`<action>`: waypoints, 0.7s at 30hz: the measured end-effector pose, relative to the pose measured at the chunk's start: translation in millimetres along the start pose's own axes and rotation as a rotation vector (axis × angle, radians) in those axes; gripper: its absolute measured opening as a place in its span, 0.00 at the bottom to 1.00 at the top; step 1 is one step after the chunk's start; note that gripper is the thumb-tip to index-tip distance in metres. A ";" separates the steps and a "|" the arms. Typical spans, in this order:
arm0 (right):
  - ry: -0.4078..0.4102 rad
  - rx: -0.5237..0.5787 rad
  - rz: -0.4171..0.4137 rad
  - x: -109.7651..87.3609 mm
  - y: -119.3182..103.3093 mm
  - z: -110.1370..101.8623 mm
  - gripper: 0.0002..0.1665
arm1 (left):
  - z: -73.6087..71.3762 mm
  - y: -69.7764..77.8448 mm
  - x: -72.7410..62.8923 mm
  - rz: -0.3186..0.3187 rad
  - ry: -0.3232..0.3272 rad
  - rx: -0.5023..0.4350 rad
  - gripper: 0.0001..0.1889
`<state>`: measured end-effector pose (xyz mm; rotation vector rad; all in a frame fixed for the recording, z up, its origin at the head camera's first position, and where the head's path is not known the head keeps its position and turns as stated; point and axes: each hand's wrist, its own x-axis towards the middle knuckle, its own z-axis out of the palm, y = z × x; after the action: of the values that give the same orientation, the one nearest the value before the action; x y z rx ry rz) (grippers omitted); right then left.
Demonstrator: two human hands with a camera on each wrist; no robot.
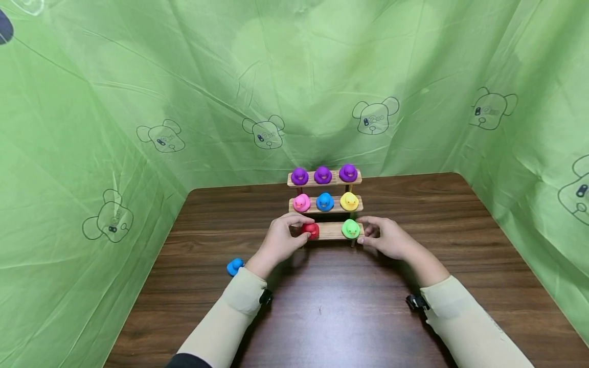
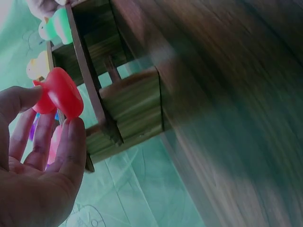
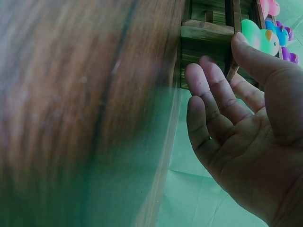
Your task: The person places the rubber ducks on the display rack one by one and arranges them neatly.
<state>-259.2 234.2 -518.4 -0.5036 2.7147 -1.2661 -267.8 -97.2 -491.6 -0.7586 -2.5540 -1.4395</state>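
A tiered wooden stand (image 1: 330, 231) is on the table. My left hand (image 1: 281, 236) pinches a red rubber duck (image 2: 61, 92) between thumb and fingers, at the left end of the lowest board. At that board's right end sits a green rubber duck (image 1: 351, 229). Beside it is my right hand (image 1: 386, 236), its fingers loosely bent around the board's end and the thumb (image 3: 251, 52) by the duck and board edge. Whether the thumb touches either is unclear. The middle board holds a pink duck (image 1: 301, 203), a blue duck (image 1: 324, 202) and a yellow duck (image 1: 349, 201).
Three purple ducks (image 1: 323, 175) line the top board. Another blue duck (image 1: 235, 266) lies on the wooden table (image 1: 340, 317), left of my left forearm. Green cloth (image 1: 317, 76) with bear outlines hangs around the back and sides.
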 end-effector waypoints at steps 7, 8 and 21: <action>-0.006 0.001 0.002 -0.3 -0.2 0.1 0.33 | 11.6 2.4 3.2 0.022 -0.010 0.002 0.16; -0.006 0.001 0.004 -0.5 -0.4 0.0 0.33 | 13.6 2.6 4.0 0.026 -0.012 -0.003 0.16; -0.003 -0.011 0.010 -0.5 -2.1 -0.4 0.33 | 33.9 12.0 15.2 0.085 -0.026 0.087 0.16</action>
<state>-258.2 233.4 -516.5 -0.4925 2.7196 -1.2474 -270.5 -58.5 -495.7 -0.8658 -2.5510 -1.2932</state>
